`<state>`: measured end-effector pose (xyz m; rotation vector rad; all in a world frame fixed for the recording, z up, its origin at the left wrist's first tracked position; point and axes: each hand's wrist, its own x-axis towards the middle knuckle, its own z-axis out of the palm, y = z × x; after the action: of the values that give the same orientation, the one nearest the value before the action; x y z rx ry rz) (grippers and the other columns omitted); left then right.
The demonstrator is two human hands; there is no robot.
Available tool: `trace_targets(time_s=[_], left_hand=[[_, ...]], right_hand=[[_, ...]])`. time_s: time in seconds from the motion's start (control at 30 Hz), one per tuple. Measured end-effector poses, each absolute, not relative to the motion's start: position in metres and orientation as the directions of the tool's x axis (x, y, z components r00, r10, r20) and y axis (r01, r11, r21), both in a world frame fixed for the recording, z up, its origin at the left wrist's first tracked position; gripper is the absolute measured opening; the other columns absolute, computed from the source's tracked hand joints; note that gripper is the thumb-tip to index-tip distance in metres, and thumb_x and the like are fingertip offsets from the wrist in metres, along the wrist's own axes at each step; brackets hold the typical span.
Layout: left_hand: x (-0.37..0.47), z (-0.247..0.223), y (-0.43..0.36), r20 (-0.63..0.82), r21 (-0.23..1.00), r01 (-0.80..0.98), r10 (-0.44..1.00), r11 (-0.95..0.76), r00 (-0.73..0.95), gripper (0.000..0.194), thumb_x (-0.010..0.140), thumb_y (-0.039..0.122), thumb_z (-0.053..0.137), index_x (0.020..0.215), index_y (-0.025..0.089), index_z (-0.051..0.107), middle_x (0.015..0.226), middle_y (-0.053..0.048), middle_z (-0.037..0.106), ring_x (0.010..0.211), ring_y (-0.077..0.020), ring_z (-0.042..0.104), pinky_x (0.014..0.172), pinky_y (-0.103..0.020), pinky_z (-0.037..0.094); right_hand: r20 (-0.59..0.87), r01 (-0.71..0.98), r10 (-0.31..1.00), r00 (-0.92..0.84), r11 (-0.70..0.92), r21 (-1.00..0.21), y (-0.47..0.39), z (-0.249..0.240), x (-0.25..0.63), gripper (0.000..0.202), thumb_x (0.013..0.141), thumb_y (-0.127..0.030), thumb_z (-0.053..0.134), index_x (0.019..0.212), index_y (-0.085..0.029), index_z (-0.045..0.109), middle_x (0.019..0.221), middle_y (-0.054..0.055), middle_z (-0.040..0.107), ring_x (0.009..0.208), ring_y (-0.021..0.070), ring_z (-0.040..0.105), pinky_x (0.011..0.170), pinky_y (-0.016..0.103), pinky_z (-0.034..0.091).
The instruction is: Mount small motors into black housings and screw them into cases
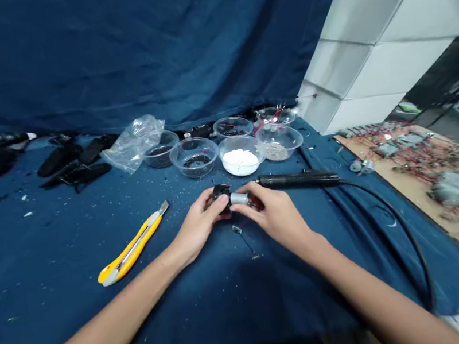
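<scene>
Near the middle of the blue cloth, my left hand (202, 220) is closed round a black plastic part (220, 192). My right hand (274, 211) pinches a silver cylindrical motor (239, 198), whose left end meets the black part. Thin red and dark wires hang below the hands, with a small component (237, 229) on them. Just behind my right hand lies a black electric screwdriver (300, 179), its cable running off to the right. A yellow utility knife (134, 248) rests to the left of my left hand.
Several clear bowls stand behind the hands, one with white material (240, 161). A plastic bag (135, 143) and black parts (77, 174) lie back left. At the right, a wooden board (423, 196) holds many motors and wires. A blue curtain hangs behind.
</scene>
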<state>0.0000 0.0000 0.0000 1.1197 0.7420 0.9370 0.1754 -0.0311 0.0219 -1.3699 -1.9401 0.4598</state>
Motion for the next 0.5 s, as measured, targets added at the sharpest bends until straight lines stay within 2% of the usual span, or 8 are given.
trace_targets(time_s=[0.17,0.3,0.37,0.5], left_hand=[[0.002,0.004,-0.001,-0.072,0.906,-0.350,0.902,0.238,0.427,0.043,0.083,0.031,0.069,0.122,0.016,0.058,0.118,-0.010,0.063,0.109,-0.0219,0.057,0.096,-0.035,0.043],[0.002,0.005,-0.003,-0.045,0.864,-0.422,0.877,0.275,0.479,0.041,0.084,0.028,0.068,0.122,0.015,0.059,0.121,-0.011,0.062,0.110,-0.0222,0.058,0.102,-0.039,0.041],[0.001,0.005,-0.003,-0.041,0.856,-0.435,0.875,0.280,0.483,0.040,0.085,0.026,0.067,0.122,0.015,0.059,0.121,-0.011,0.062,0.111,-0.0222,0.058,0.103,-0.040,0.041],[-0.001,0.004,-0.002,-0.059,0.865,-0.415,0.878,0.283,0.475,0.043,0.084,0.024,0.067,0.126,0.017,0.056,0.125,-0.010,0.059,0.115,-0.0226,0.055,0.105,-0.040,0.039]], right_hand=[[0.375,0.575,0.903,-0.208,0.423,-0.700,-0.028,0.025,0.181,0.022,0.089,-0.031,0.064,0.108,-0.019,0.062,0.083,0.000,0.064,0.067,0.0121,0.056,0.065,0.023,0.044],[0.370,0.532,0.898,-0.238,0.439,-0.724,-0.030,0.027,0.185,0.036,0.087,-0.020,0.062,0.122,-0.018,0.055,0.085,0.000,0.063,0.067,0.0120,0.058,0.067,0.024,0.048],[0.358,0.511,0.905,-0.228,0.425,-0.747,-0.031,0.026,0.187,0.035,0.085,-0.020,0.063,0.118,-0.018,0.053,0.084,0.000,0.063,0.066,0.0118,0.058,0.067,0.024,0.049],[0.343,0.496,0.923,-0.173,0.383,-0.779,-0.031,0.023,0.189,0.019,0.087,-0.031,0.065,0.099,-0.019,0.058,0.080,0.000,0.066,0.066,0.0126,0.061,0.065,0.024,0.049]])
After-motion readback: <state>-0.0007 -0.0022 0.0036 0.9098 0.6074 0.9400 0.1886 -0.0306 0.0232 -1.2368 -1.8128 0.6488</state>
